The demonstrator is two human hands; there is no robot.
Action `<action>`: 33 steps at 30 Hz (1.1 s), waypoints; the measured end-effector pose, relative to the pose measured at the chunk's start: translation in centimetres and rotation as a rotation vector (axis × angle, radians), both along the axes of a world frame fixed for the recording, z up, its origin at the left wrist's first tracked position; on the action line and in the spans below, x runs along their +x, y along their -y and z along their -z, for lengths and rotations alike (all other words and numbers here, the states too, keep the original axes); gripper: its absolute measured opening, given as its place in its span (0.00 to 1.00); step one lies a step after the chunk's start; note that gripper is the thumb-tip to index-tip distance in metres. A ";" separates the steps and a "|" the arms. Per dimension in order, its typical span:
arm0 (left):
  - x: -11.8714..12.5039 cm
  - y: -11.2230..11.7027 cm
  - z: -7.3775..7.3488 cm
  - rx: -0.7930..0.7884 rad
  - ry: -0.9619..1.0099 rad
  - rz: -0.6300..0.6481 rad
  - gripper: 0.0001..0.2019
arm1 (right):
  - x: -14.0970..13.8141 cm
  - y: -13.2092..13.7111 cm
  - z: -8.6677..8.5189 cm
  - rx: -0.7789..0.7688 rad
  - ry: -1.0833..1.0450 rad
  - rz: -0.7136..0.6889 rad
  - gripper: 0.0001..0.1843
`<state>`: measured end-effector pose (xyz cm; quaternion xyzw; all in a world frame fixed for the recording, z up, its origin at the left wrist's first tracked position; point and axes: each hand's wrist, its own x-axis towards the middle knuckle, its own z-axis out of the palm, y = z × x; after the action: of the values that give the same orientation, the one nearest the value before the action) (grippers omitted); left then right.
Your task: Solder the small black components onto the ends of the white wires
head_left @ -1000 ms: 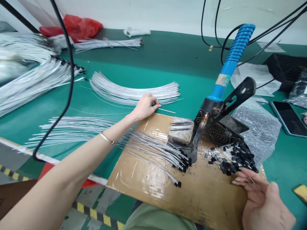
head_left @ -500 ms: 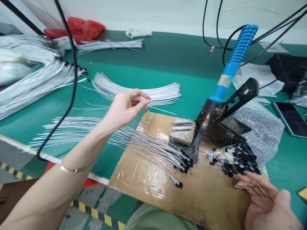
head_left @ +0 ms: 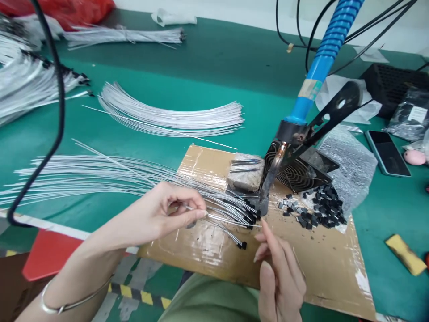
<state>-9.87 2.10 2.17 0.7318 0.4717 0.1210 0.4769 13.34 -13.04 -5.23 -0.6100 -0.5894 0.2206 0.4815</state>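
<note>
You look through a single camera worn on your head, facing forward and down over your bare left hand [head_left: 172, 212] and bare right hand [head_left: 281, 273]. Both hands appear close below it. Beyond them, its view crosses the flat green surface [head_left: 208, 67] to the pale wall [head_left: 234, 13]; nearer than them, it catches the green cloth over your lap [head_left: 208, 299].

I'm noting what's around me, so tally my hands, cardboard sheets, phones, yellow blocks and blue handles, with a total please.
Hands: 2 (left hand, right hand)
Cardboard sheet: 1
Phone: 1
Yellow block: 1
Blue handle: 1
Total: 6
</note>
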 end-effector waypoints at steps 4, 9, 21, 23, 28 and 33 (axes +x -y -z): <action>0.7 0.2 0.1 -0.030 -0.005 -0.023 0.16 | 0.1 -0.1 0.1 -0.016 -0.007 -0.023 0.27; 1.7 0.4 0.3 -0.091 -0.002 -0.049 0.16 | -0.2 -0.1 0.1 -0.008 -0.037 -0.049 0.27; 1.9 0.6 0.8 -0.149 0.070 -0.038 0.14 | 0.9 -1.6 -0.4 -0.245 -0.413 -0.020 0.17; 2.0 0.7 0.7 -0.157 0.084 -0.037 0.14 | 1.0 -2.2 -0.8 -0.356 -0.475 -0.054 0.22; 2.1 0.8 0.3 -0.128 0.144 -0.023 0.11 | 0.6 -3.2 -1.6 -0.440 -0.542 -0.063 0.24; 2.0 0.5 0.2 -0.142 0.173 0.010 0.11 | 0.8 -3.3 -1.7 -0.427 -0.510 -0.082 0.22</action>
<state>-7.91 1.63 1.92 0.6851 0.4325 0.1477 0.5673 14.14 -9.76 -3.56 -0.5979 -0.4147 0.5038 0.4655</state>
